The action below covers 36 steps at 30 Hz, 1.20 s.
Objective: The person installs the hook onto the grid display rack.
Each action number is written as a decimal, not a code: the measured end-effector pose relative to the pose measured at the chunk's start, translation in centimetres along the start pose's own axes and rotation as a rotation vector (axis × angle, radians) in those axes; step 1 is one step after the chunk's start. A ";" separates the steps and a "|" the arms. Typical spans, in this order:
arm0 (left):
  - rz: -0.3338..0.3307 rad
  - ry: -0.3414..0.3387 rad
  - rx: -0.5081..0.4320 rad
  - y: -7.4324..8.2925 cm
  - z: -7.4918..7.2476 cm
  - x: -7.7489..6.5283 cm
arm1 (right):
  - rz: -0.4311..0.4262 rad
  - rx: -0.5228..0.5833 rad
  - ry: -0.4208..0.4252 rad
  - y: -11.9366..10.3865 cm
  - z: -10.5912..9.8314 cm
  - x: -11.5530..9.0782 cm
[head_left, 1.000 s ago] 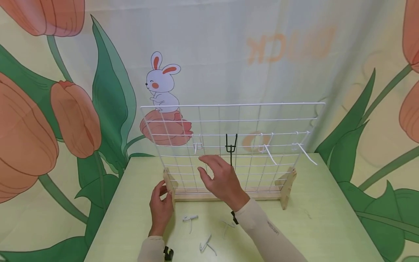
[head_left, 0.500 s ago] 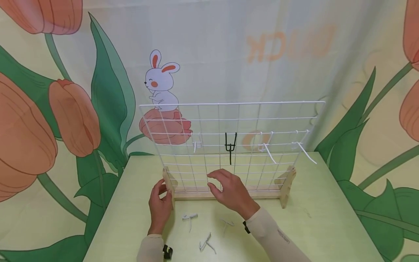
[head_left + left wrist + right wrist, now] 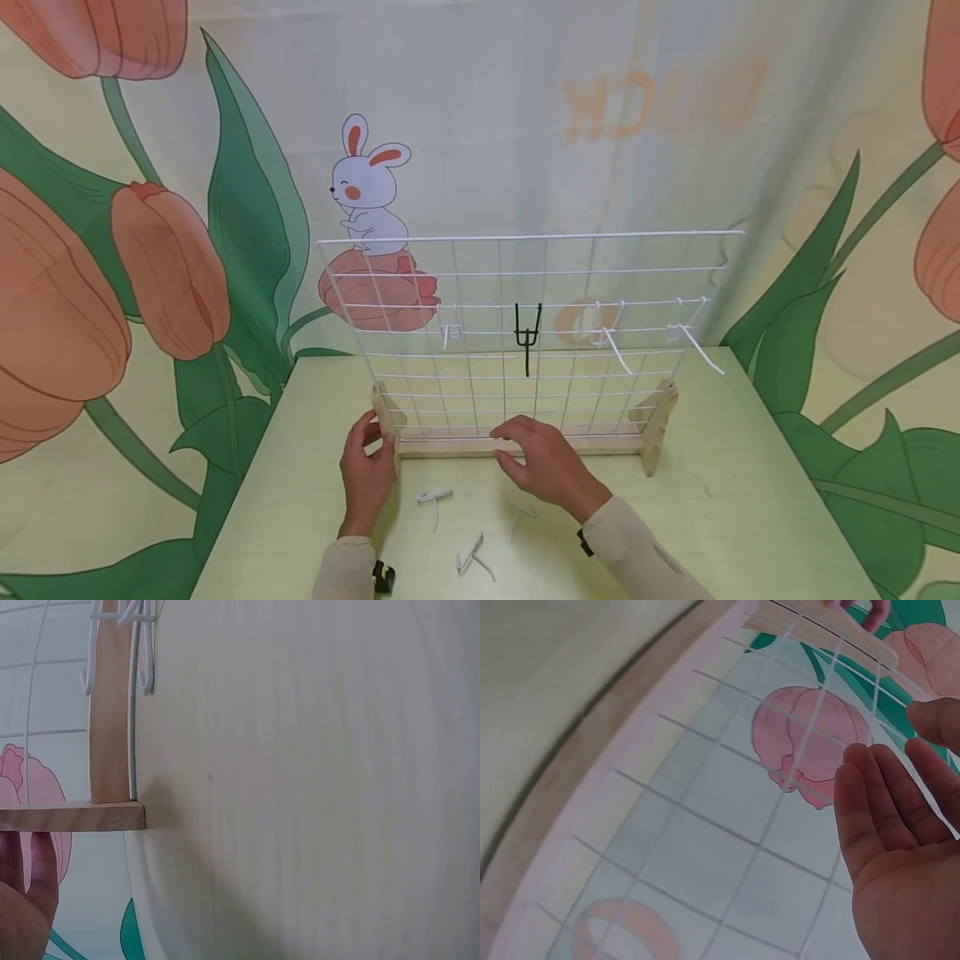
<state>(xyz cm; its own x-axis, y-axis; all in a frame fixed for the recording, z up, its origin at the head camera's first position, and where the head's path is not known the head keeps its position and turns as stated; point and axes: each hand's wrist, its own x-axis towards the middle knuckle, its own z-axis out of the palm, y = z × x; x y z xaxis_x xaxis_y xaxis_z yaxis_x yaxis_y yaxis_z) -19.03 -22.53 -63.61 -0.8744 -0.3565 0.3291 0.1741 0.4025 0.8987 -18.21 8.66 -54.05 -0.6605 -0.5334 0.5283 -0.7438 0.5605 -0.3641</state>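
A white wire grid rack (image 3: 480,400) stands upright on a wooden base. My left hand (image 3: 367,471) is at the rack's left wooden foot (image 3: 386,421); in the left wrist view its fingers (image 3: 43,862) touch the foot's outer face. My right hand (image 3: 551,467), empty with fingers and thumb apart, hovers before the base rail (image 3: 450,448). On the grid hang a black hook (image 3: 527,337), a white hook (image 3: 448,333) left of it, and two white hooks (image 3: 617,350) (image 3: 701,348) on the right.
Three loose white hooks (image 3: 435,497) (image 3: 474,560) (image 3: 522,511) lie on the pale table (image 3: 277,500) in front of the rack. A curtain (image 3: 480,125) printed with tulips and a rabbit hangs behind. The right wooden foot (image 3: 658,429) stands at the other end.
My right hand has come down and slightly right, from in front of the grid below the black hook to the base rail. The left hand stays at the wooden foot.
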 end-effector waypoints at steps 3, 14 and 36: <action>0.001 0.002 -0.002 0.0 0.0 0.0 | 0.012 0.009 -0.027 0.4 0.4 -1.0; 0.015 0.020 -0.015 -0.2 0.1 0.1 | 0.077 -0.012 -0.077 1.9 2.3 -4.9; 0.003 0.012 -0.049 0.1 0.1 0.0 | 0.292 -0.004 -0.268 3.2 3.9 -9.0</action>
<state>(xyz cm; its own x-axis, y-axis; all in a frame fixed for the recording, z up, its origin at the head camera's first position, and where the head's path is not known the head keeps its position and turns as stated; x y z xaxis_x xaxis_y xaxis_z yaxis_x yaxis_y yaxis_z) -19.05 -22.45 -63.56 -0.8683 -0.3659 0.3349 0.1986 0.3622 0.9107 -15.05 12.81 -63.04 -0.8479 -0.4973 0.1838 -0.5206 0.7154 -0.4659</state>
